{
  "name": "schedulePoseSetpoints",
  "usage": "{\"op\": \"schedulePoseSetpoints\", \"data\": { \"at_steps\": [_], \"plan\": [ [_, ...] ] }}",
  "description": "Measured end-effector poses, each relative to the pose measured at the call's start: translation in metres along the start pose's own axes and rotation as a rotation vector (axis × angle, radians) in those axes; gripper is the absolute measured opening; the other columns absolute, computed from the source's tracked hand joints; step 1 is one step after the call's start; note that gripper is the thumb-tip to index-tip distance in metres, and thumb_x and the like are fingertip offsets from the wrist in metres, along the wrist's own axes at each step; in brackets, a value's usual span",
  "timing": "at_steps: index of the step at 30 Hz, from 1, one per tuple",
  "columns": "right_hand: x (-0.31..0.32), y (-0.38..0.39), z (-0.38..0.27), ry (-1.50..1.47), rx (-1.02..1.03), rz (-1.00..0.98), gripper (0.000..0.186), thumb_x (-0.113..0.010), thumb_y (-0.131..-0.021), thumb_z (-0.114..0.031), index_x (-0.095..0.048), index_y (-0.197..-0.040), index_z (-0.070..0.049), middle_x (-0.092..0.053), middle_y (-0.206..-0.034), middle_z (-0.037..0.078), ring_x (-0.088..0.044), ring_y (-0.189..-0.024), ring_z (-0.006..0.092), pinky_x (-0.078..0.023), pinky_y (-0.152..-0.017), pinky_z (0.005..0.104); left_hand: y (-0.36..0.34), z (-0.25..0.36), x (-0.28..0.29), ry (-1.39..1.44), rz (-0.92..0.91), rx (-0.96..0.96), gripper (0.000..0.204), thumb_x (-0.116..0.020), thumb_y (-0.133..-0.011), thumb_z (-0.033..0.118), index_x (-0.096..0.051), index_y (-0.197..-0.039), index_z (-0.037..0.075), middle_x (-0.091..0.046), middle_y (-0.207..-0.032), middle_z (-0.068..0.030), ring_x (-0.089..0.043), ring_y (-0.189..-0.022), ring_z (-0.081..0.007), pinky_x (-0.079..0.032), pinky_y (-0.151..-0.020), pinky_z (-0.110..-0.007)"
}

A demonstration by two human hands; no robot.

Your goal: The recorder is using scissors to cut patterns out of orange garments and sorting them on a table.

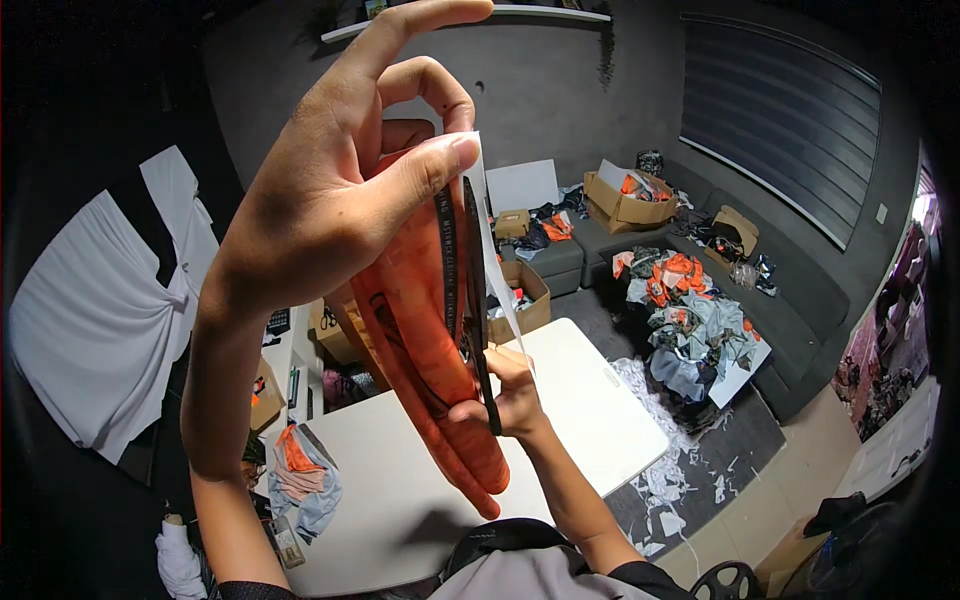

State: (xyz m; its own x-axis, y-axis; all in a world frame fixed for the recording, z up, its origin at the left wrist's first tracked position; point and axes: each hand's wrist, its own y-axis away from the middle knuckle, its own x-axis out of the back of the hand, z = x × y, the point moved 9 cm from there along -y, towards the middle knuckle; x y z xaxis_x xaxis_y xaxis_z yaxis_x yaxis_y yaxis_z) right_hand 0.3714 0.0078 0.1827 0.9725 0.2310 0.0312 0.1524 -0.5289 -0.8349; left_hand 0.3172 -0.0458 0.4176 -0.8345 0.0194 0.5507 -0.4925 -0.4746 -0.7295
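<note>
An orange fabric piece (425, 290) with a mottled pattern hangs lengthwise, folded, in front of me. A black printed tape and a dark edging run down its side. High up, my left hand (330, 190) pinches its top edge between thumb and bent fingers, the index finger raised. A narrow white strip (497, 280) hangs from the same pinch along the dark edging. Lower down, my right hand (515, 395) closes on the piece's edge, thumb on the near side; some of its fingers are hidden. The lower end of the fabric hangs over the white table (390, 520).
A crumpled grey-and-orange cloth (305, 475) lies on the table's left. Beyond are a heap of garments (690, 320), open cardboard boxes (630, 195), and a dark sofa (800, 330). White scraps (660, 490) litter the floor at right. White cloth (95, 320) drapes at far left.
</note>
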Motion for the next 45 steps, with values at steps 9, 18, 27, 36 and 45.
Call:
{"op": "schedulePoseSetpoints", "data": {
  "at_steps": [9,18,27,36,45],
  "plan": [
    [0.0,0.001,0.005,-0.038,0.008,0.02,0.064,-0.085,-0.052,-0.055,-0.051,-0.067,-0.003,-0.043,-0.057,0.001,-0.033,-0.052,0.0175,-0.031,-0.052,0.0296,0.0,-0.01,-0.001,-0.03,-0.029,0.073,0.07,-0.051,-0.08,0.001,-0.027,-0.146,0.006,-0.049,-0.085,-0.0053,-0.043,-0.072,-0.0099,-0.041,-0.067,-0.02],
    [0.002,-0.003,-0.01,-0.032,0.123,-0.076,0.059,-0.086,-0.056,-0.047,-0.055,-0.076,-0.001,-0.049,-0.066,0.004,-0.038,-0.056,0.0211,-0.035,-0.055,0.0313,0.002,-0.009,-0.005,0.033,-0.037,0.028,0.086,-0.048,-0.068,0.009,-0.019,-0.148,0.008,-0.048,-0.089,-0.0076,-0.043,-0.075,-0.0126,-0.039,-0.068,-0.022],
    [-0.003,-0.007,-0.012,-0.063,0.091,-0.058,0.066,-0.084,-0.054,-0.055,-0.058,-0.081,-0.001,-0.053,-0.069,0.005,-0.041,-0.059,0.0203,-0.036,-0.057,0.0306,0.013,-0.02,-0.004,0.061,-0.001,0.053,0.095,-0.048,-0.065,0.01,-0.007,-0.15,0.012,-0.047,-0.097,-0.0103,-0.045,-0.078,-0.0144,-0.04,-0.069,-0.023],
    [-0.011,-0.007,0.0,-0.117,0.067,0.005,0.069,-0.082,-0.053,-0.061,-0.061,-0.081,-0.001,-0.055,-0.069,0.004,-0.042,-0.059,0.0191,-0.035,-0.058,0.0299,0.02,-0.023,-0.002,0.131,0.064,0.016,0.097,-0.045,-0.065,0.004,-0.001,-0.151,0.014,-0.045,-0.104,-0.0132,-0.045,-0.084,-0.0155,-0.042,-0.071,-0.022],
    [-0.013,-0.012,-0.006,-0.092,0.023,-0.055,0.068,-0.083,-0.054,-0.058,-0.063,-0.084,0.0,-0.056,-0.069,0.005,-0.042,-0.059,0.0193,-0.036,-0.059,0.0294,0.025,-0.023,-0.002,0.091,0.09,0.008,0.098,-0.044,-0.064,0.001,-0.001,-0.151,0.015,-0.045,-0.107,-0.0139,-0.045,-0.084,-0.0154,-0.043,-0.072,-0.022]
  ]
}}
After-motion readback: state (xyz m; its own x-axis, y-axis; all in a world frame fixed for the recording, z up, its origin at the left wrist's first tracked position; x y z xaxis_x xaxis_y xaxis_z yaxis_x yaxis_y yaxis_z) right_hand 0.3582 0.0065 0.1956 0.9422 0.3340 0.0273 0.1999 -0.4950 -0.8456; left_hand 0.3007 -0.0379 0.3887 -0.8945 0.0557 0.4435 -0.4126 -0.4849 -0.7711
